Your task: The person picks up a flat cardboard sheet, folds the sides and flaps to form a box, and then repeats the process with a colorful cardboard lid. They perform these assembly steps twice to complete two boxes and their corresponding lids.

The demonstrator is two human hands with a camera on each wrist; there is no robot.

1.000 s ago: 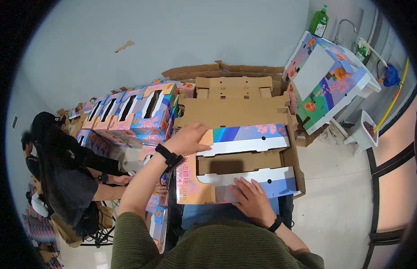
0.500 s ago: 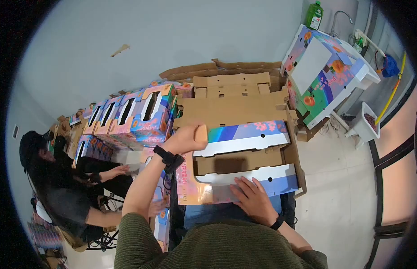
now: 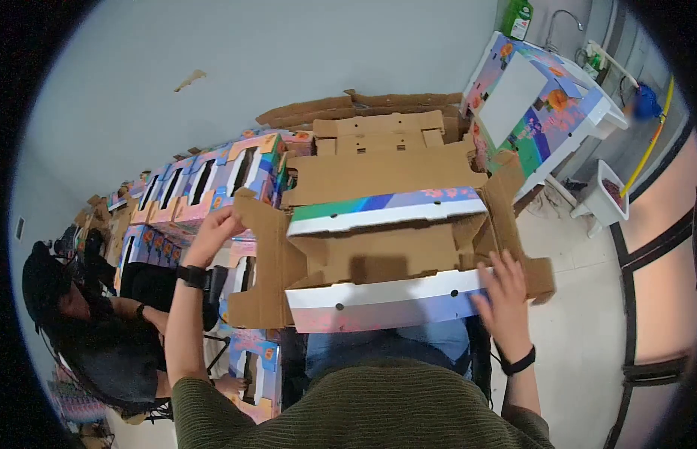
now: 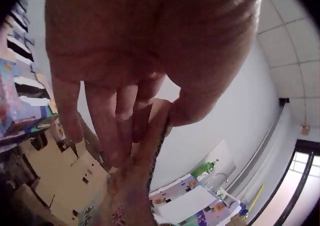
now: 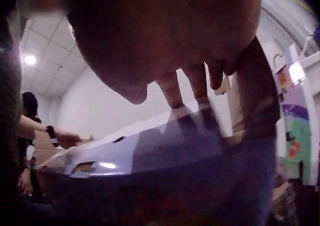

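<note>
A printed cardboard carton (image 3: 386,299) lies across the person's lap in the head view, its long walls upright and its brown inside showing. Its left end flap (image 3: 268,254) is swung outward. My left hand (image 3: 214,238) pinches that flap's upper corner between thumb and fingers; the left wrist view shows the flap edge (image 4: 159,131) between them. At the other end, my right hand (image 3: 504,295) lies with fingers spread over the near wall's corner, beside the right end flap (image 3: 513,213). In the right wrist view its straight fingers (image 5: 171,88) reach over the carton's purple-blue wall (image 5: 125,151).
Flattened brown cardboard (image 3: 378,176) lies beyond the carton. Several made-up printed boxes (image 3: 206,187) line the left, where another person (image 3: 94,344) sits. A printed carton sheet (image 3: 528,105) leans by the sink at right, near a green bottle (image 3: 517,19) and white basin (image 3: 603,198).
The left end panel, earlier folded over the carton with my left hand gripping it, now stands swung out to the left. My right hand has moved right along the near wall.
</note>
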